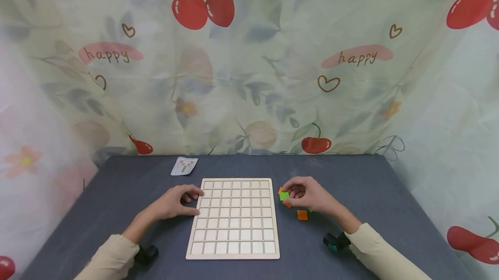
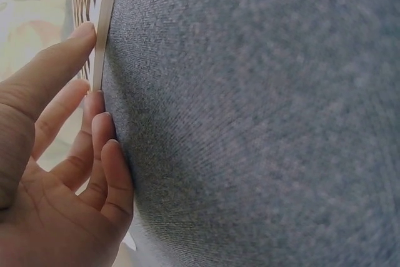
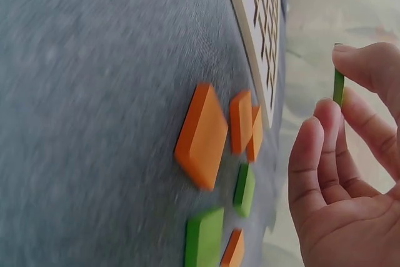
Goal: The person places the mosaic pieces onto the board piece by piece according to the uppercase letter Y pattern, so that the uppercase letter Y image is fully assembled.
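Observation:
A pale wooden board [image 1: 232, 256] with a grid of square recesses lies in the middle of the table in the head view. My left hand [image 1: 173, 203] rests at its left edge, thumb and fingertips right at the frame and the fingers loosely bent. Beyond the board's right edge, my right hand [image 1: 312, 195] pinches a green square tile [image 1: 284, 196] between thumb and fingers. The right wrist view shows that green tile [image 3: 339, 85] edge-on, raised above the table. Below it lie several orange tiles [image 3: 203, 139] and green tiles [image 3: 205, 237], partly hidden by the hand in the head view.
A small card [image 1: 184, 166] with a coloured grid pattern lies at the back left of the dark grey table [image 1: 335, 171]. A loose orange tile [image 1: 302, 215] is just right of the board. Behind the table hangs a cherry-print curtain [image 1: 253, 76].

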Action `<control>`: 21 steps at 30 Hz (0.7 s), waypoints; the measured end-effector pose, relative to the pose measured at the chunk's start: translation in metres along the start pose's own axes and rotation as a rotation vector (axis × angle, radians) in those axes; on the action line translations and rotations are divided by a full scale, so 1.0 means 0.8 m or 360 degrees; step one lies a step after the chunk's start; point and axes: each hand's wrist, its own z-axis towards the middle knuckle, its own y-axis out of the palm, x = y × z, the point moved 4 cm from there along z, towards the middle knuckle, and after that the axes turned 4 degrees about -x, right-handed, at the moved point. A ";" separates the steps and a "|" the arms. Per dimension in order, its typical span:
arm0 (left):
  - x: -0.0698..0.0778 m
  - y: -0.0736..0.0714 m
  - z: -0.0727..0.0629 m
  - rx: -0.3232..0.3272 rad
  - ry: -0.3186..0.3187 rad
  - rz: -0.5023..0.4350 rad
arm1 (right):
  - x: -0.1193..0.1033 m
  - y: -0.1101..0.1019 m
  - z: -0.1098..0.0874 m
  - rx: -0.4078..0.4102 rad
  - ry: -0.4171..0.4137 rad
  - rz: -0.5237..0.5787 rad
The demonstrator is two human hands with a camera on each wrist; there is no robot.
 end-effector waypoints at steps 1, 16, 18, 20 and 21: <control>-0.001 0.000 0.000 0.0000 0.0000 0.0000 | -0.002 0.003 0.002 0.0002 0.0000 -0.0006; 0.000 0.000 0.000 -0.0013 -0.0012 -0.0013 | -0.024 0.064 0.017 -0.0078 -0.0041 0.0120; 0.001 0.000 0.000 -0.0010 -0.0011 -0.0010 | -0.028 0.073 0.018 -0.0090 -0.0048 0.0128; 0.001 -0.001 -0.001 -0.0005 -0.0013 -0.0008 | -0.032 0.080 0.020 -0.0102 -0.0053 0.0136; 0.001 -0.001 -0.001 -0.0002 -0.0013 -0.0005 | -0.034 0.084 0.021 -0.0107 -0.0051 0.0132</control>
